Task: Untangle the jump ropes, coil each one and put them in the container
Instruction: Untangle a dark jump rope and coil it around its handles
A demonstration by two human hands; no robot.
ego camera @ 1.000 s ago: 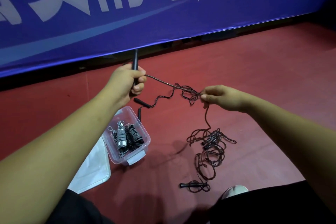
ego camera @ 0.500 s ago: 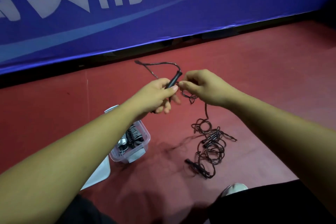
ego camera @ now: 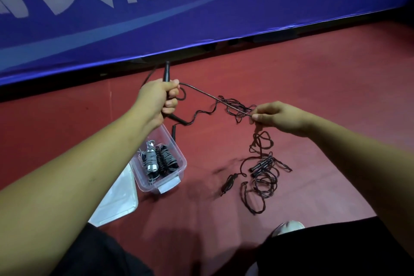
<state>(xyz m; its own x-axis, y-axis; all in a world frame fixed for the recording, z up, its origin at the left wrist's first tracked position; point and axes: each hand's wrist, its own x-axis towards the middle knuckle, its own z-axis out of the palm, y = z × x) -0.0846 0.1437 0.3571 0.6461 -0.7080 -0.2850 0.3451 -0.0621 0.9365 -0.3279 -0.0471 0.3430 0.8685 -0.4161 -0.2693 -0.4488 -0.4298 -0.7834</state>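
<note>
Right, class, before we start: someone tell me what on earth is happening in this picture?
A person is sorting jump ropes over a red floor. The left hand grips a black handle, and the right hand pinches the rope pulled taut between them. Under the right hand, a tangle of rope and handles lies on the floor. A clear container by the left arm holds coiled ropes, and its lid lies beside it.
</note>
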